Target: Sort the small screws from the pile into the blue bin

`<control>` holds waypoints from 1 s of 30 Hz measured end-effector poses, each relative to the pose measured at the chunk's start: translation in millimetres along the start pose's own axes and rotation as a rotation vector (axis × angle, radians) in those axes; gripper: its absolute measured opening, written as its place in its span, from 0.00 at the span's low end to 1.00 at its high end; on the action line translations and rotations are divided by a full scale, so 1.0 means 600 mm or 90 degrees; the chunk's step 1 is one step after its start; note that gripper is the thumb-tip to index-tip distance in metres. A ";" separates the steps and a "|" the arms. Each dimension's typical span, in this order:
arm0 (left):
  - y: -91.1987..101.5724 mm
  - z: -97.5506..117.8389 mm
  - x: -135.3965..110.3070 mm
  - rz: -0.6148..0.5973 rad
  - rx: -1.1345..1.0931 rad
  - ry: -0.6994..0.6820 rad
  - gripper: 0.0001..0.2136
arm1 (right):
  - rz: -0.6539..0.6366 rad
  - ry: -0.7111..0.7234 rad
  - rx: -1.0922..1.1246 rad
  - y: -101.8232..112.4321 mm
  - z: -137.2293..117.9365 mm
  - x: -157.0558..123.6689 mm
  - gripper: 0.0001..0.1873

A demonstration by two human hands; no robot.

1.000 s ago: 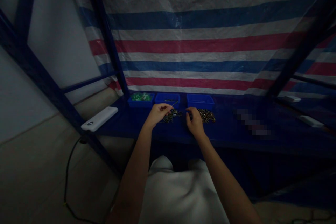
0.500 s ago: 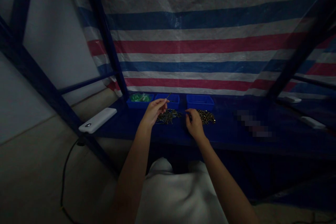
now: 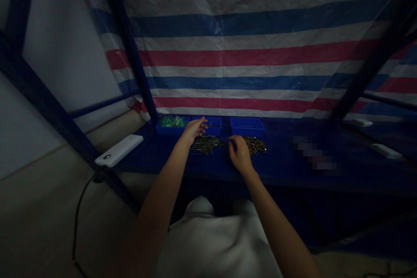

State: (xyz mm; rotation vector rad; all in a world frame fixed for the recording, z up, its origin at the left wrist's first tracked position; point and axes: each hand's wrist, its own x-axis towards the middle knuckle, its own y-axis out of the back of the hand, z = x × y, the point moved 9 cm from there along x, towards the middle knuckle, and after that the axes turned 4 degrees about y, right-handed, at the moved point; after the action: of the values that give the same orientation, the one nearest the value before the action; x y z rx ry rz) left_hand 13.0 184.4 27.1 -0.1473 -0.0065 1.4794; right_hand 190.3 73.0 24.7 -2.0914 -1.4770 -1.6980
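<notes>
My left hand [image 3: 196, 128] is over the near left part of the middle blue tray [image 3: 215, 131], fingers stretched out and apart, with nothing in them. A thin screw-like piece [image 3: 210, 124] shows at that tray. Just below the hand lies a pile of long, thin metal screws or nails [image 3: 208, 144] on the blue table. My right hand [image 3: 240, 152] rests at the left edge of a pile of shorter brass-coloured pieces [image 3: 256, 145], which look like screws. Its fingers are curled inward; whatever they may hold is hidden.
A blue tray [image 3: 247, 130] stands at the back right, and another [image 3: 171, 130] with green and clear plastic pieces [image 3: 172, 121] at the left. A white power bank-like box [image 3: 119, 150] lies on the left edge. Blue frame posts [image 3: 130, 47] flank the table.
My left hand has let go of the thin screw-like piece it pinched, and its fingers have opened out over the middle tray. My right hand has hardly moved.
</notes>
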 end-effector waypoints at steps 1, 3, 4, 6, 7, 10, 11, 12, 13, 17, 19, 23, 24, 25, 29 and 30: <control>0.005 -0.004 -0.007 0.008 0.004 -0.017 0.14 | -0.015 -0.002 -0.011 -0.004 0.001 0.000 0.11; 0.016 -0.014 -0.026 0.030 0.004 -0.053 0.14 | -0.056 -0.011 -0.047 -0.015 0.002 0.002 0.10; 0.022 -0.020 -0.037 0.047 -0.001 -0.075 0.14 | -0.080 -0.017 -0.071 -0.021 0.001 0.002 0.09; 0.032 -0.031 -0.063 0.077 -0.017 -0.118 0.16 | -0.130 -0.021 -0.125 -0.032 -0.002 0.004 0.08; 0.036 -0.039 -0.075 0.093 -0.033 -0.129 0.16 | -0.153 -0.020 -0.151 -0.038 -0.004 0.004 0.08; 0.044 -0.061 -0.109 0.130 -0.074 -0.145 0.18 | -0.202 -0.017 -0.216 -0.051 -0.010 0.007 0.08; 0.045 -0.067 -0.117 0.138 -0.079 -0.143 0.18 | -0.213 -0.019 -0.232 -0.055 -0.011 0.007 0.08; 0.044 -0.072 -0.123 0.144 -0.080 -0.141 0.18 | -0.223 -0.024 -0.246 -0.058 -0.010 0.008 0.08; 0.043 -0.075 -0.128 0.149 -0.075 -0.140 0.18 | -0.232 -0.029 -0.258 -0.062 -0.009 0.008 0.08; 0.036 -0.077 -0.137 0.145 -0.042 -0.147 0.18 | -0.259 -0.042 -0.300 -0.072 -0.005 0.011 0.08; 0.032 -0.076 -0.138 0.138 -0.031 -0.154 0.18 | -0.272 -0.040 -0.311 -0.077 -0.006 0.013 0.08; 0.027 -0.076 -0.140 0.120 -0.019 -0.176 0.17 | -0.286 -0.043 -0.324 -0.083 -0.009 0.015 0.09; 0.026 -0.076 -0.141 0.118 -0.015 -0.181 0.17 | -0.284 -0.044 -0.325 -0.083 -0.009 0.015 0.09; 0.025 -0.075 -0.142 0.118 -0.011 -0.186 0.17 | -0.280 -0.045 -0.324 -0.083 -0.009 0.015 0.10; 0.023 -0.069 -0.148 0.131 0.015 -0.203 0.17 | -0.239 -0.054 -0.302 -0.070 -0.009 0.013 0.08; 0.021 -0.067 -0.150 0.136 0.024 -0.206 0.16 | -0.221 -0.060 -0.291 -0.064 -0.009 0.013 0.08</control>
State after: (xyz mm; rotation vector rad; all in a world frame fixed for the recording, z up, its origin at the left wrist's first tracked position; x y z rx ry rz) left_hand -4.3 92.1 -6.3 0.1266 -0.2307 1.7017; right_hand 159.4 95.6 14.3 -2.2475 -1.6901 -2.2800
